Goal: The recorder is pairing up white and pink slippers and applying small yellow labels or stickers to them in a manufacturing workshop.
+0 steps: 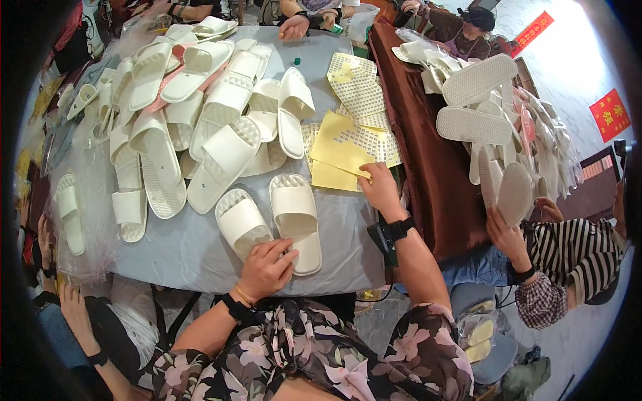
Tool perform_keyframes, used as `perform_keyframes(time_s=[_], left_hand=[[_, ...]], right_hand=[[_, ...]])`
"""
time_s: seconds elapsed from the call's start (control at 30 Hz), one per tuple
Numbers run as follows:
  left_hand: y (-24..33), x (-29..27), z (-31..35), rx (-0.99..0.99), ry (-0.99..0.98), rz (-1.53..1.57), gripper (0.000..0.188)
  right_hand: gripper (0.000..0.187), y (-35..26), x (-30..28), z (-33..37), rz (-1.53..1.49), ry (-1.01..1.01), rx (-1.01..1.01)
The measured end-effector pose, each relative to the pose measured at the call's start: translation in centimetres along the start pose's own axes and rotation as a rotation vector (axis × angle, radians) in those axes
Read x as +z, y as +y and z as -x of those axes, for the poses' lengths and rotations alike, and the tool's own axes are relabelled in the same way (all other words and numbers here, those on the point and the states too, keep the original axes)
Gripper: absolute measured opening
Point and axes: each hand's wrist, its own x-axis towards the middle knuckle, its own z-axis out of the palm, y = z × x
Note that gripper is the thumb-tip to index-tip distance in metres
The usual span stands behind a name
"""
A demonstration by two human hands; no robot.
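Observation:
A pair of cream slippers lies side by side at the table's near edge, a left slipper (243, 217) and a right slipper (295, 214). My left hand (267, 266) is closed over the left slipper's heel, and its curled fingertips reach onto the right slipper's footbed. The hand hides that heel. To the right, my right hand (382, 189) pinches the lower edge of a yellow sticker sheet (341, 144). More sheets with rows of small labels (356, 87) lie beyond it, overlapping.
A heap of cream slippers (194, 120) covers the left of the grey-covered table (180, 250). On the right, a brown-covered table (418, 134) bears another slipper pile (481, 100). A striped-sleeved person's hand (506, 234) holds slippers there. Another person's hand (294, 28) rests at the far edge.

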Motion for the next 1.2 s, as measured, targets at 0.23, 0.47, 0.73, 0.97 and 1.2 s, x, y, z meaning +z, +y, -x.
perform_keyframes(time_s=[0.23, 0.47, 0.73, 0.97, 1.2], left_hand=[[0.1, -0.1, -0.1, -0.003, 0.000, 0.022, 0.032], [-0.1, 0.2, 0.2, -0.001, 0.027, 0.032, 0.034], [0.0, 0.2, 0.0, 0.008, 0.023, 0.002, 0.031], [-0.5, 0.3, 0.1, 0.012, 0.019, -0.015, 0.030], [-0.9, 1.4, 1.2, 0.016, 0.037, 0.098, 0.031]], right_hand=[[0.041, 0.2, 1.2, 0.7, 0.228, -0.104, -0.171], [0.027, 0.4, -0.5, 0.3, 0.260, -0.191, -0.096], [0.020, 0.6, 2.5, -4.9, -0.085, 0.006, -0.086], [0.018, 1.4, 6.4, -7.8, -0.072, 0.021, -0.001], [0.013, 3.5, 7.7, -7.6, -0.120, 0.109, -0.044]])
